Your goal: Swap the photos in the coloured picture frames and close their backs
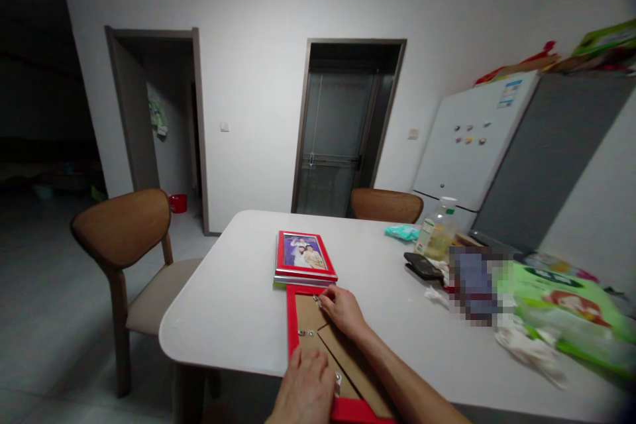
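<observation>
A red picture frame [292,318] lies back side up at the near edge of the white table, showing its brown backing board [311,308] and small metal clips. My left hand [309,381] rests on the frame's lower left side, fingers together over the red edge. At the top edge, my right hand [342,308] pinches at a metal clip [317,301]. Just beyond the frame sits a stack of red-edged frames [307,273], the top one face up with a photo of people on it.
To the right on the table [238,265] are a bottle [436,232], a black wallet-like item [422,266], a teal packet [402,232], crumpled tissues [531,348] and a green package [571,308]. Wooden chairs stand left [124,225] and behind [386,205].
</observation>
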